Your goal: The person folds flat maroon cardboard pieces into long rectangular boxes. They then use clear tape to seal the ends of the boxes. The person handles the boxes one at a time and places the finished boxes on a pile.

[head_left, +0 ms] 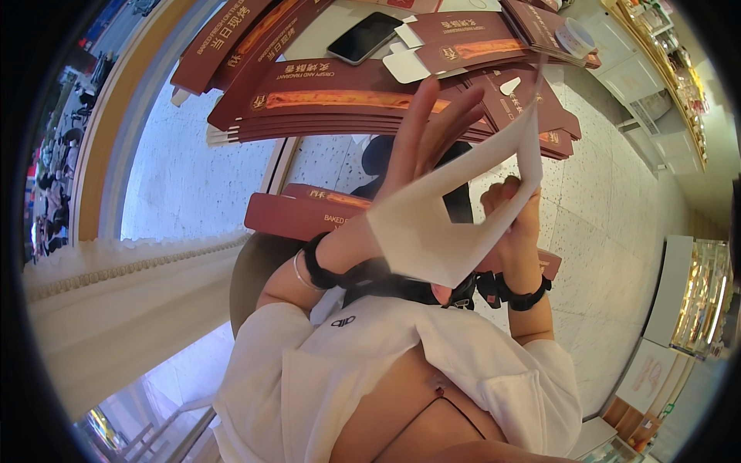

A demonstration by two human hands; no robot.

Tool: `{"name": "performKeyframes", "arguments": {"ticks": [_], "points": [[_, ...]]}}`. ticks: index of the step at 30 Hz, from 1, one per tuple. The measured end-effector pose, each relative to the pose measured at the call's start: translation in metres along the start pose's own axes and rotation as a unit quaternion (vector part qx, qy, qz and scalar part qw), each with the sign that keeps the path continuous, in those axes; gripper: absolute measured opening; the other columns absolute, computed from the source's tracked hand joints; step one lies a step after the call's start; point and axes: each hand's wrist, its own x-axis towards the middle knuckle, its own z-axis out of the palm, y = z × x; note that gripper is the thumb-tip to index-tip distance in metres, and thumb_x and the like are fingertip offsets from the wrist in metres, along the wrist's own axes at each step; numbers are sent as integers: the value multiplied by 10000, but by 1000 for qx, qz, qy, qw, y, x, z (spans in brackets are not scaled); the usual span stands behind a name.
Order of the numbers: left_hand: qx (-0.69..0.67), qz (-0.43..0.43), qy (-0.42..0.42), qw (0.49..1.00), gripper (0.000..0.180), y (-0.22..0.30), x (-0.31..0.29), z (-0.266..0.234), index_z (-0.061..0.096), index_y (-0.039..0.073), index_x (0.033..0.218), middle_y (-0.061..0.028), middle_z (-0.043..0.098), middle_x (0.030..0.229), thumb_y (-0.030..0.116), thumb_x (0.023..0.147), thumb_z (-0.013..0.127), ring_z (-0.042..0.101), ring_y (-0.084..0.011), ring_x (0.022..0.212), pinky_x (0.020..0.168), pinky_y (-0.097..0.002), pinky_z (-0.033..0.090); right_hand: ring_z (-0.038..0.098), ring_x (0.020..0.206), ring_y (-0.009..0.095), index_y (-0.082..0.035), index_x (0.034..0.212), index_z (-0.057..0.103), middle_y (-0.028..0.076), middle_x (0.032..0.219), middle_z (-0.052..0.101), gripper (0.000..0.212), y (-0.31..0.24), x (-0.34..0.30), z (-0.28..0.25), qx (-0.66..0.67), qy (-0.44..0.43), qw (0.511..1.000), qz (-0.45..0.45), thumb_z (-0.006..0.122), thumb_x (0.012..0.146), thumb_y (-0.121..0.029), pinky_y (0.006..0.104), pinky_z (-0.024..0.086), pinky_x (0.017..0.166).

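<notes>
A bent piece of white card, which looks like an unfolded box with its pale inner side showing, is held up in front of my body. My right hand has its fingers curled at the card's right-hand edge. The fingers of my left hand are stretched out and spread, and its palm is partly hidden behind the card's left end. Beyond my hands, a stack of flat dark red boxes with a printed orange food picture lies on the table.
A black phone lies behind the stack. More flat red boxes lie at the back right, with a tape roll on top. Across my lap is another red box. A white curtain hangs at left.
</notes>
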Motion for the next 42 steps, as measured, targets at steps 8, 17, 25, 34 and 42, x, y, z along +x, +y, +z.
{"name": "performKeyframes", "arguments": {"ticks": [8,17,25,34,42], "points": [[0,-86,-108,990,1470,11,7,-6,94,60,1504,-174,269,1507,502,372,921,335,-276,1363,1108,-408,285,425,508,16,-96,887,596,-9,868,614,234,24,-17,-20,-49,-26,994,99,752,819,-257,157,253,391],[7,-80,-80,994,1036,17,2,-9,46,127,1513,-219,427,1393,109,769,766,468,-294,1259,1046,-397,355,548,750,43,-87,1166,516,15,1045,592,404,33,-4,-19,78,-74,975,192,711,820,-163,164,422,583],[221,8,-43,974,972,12,-1,-16,246,94,1447,-180,560,1222,216,681,831,563,-312,1105,955,-421,445,517,1111,153,-11,1375,366,108,1298,500,596,-44,4,25,-223,24,974,40,574,917,-331,297,414,934],[445,103,-174,873,358,15,2,-10,638,177,1050,-62,641,1087,272,723,749,618,-255,1022,892,-383,472,490,1193,199,0,1452,284,124,1315,485,785,-79,-4,23,-105,26,981,161,609,774,-227,332,405,992],[462,150,-275,830,578,18,-7,0,550,216,1223,-116,530,1296,418,710,725,500,-322,1182,998,-473,384,594,985,130,28,1207,529,104,1087,628,418,-53,-16,6,-269,84,955,97,646,845,-146,277,488,846]]}}
